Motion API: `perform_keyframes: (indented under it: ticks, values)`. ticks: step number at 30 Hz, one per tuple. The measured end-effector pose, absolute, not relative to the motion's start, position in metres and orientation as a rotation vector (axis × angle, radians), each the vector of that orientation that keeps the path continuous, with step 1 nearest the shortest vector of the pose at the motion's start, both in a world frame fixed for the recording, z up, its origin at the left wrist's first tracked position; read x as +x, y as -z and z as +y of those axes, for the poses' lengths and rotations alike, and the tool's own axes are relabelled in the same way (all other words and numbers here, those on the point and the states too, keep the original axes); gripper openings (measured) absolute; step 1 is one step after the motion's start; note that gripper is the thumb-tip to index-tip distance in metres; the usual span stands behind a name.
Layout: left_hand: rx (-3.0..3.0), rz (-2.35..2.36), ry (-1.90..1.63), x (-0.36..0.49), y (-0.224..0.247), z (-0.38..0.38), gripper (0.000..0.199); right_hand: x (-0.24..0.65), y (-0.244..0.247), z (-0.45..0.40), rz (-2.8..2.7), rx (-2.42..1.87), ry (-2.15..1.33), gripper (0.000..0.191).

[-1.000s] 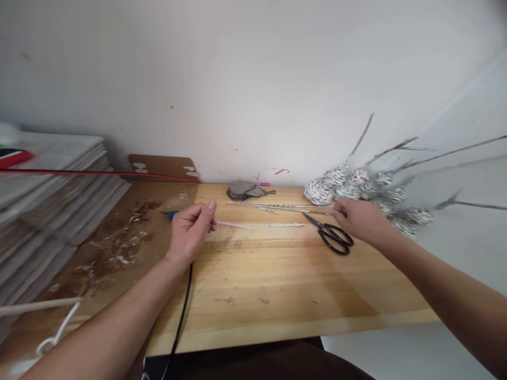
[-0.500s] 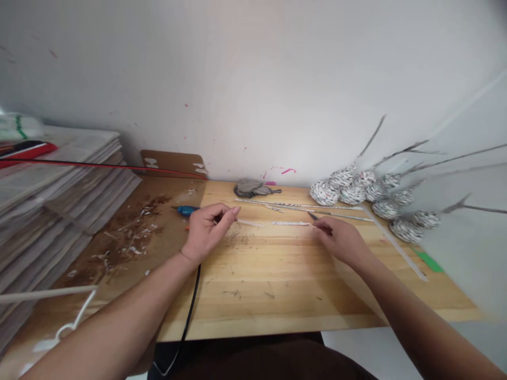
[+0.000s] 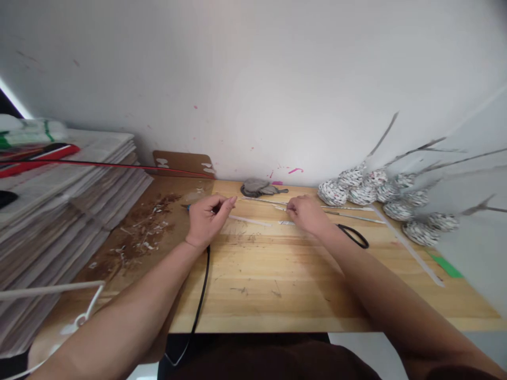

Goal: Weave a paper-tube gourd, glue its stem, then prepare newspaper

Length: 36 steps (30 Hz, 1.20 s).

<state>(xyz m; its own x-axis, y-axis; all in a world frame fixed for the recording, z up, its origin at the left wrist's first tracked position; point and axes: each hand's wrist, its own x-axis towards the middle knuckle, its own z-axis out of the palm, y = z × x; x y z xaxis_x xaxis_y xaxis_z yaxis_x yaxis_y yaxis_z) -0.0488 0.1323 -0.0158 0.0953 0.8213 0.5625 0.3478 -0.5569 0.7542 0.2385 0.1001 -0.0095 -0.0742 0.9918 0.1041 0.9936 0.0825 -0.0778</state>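
My left hand (image 3: 208,220) is closed in a pinch, thumb against the fingers; whatever it holds is too small or hidden. Just right of it lies a translucent white stick (image 3: 253,221). My right hand (image 3: 306,212) has its fingertips pinched together over thin rolled-paper sticks (image 3: 354,216), and I cannot make out what is between them. A short paper strip (image 3: 285,222) partly shows below those fingers. Scissors with a black handle (image 3: 353,236) lie beside my right wrist, their blades hidden. A blue tool (image 3: 187,208) on a black cord sits mostly behind my left hand.
Several woven paper balls (image 3: 368,186) with twigs stand at the right by the wall. A grey cloth-like thing (image 3: 259,187) lies at the back. Tied paper stacks (image 3: 91,195) rise at the left, next to brown scraps (image 3: 154,221). A black cord (image 3: 204,285) crosses the table edge.
My right hand has let go of the scissors, which now lie on the table, and has moved left to the paper sticks. My left hand stays pinched. The view has shifted slightly.
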Motion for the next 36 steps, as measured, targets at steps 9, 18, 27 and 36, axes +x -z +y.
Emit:
perform_keyframes:
  ticks: [9, 18, 27, 36]
  values:
    - [1.885, 1.172, -1.468, -0.05, 0.015, 0.133, 0.032, 0.259, 0.004, 0.054, -2.325, -2.008, -0.04, 0.017]
    - [1.922, 1.209, -1.394, -0.052, 0.024, 0.136, 0.033, 0.242, 0.009, 0.065, -2.316, -1.989, -0.006, 0.019]
    - [1.92, 1.213, -1.366, -0.054, 0.026, 0.138, 0.033, 0.269, 0.006, 0.105, -2.311, -2.305, 0.074, 0.033]
    - [1.921, 1.226, -1.329, -0.055, 0.03, 0.142, 0.034, 0.266, -0.024, 0.098, -2.363, -2.312, 0.142, 0.027]
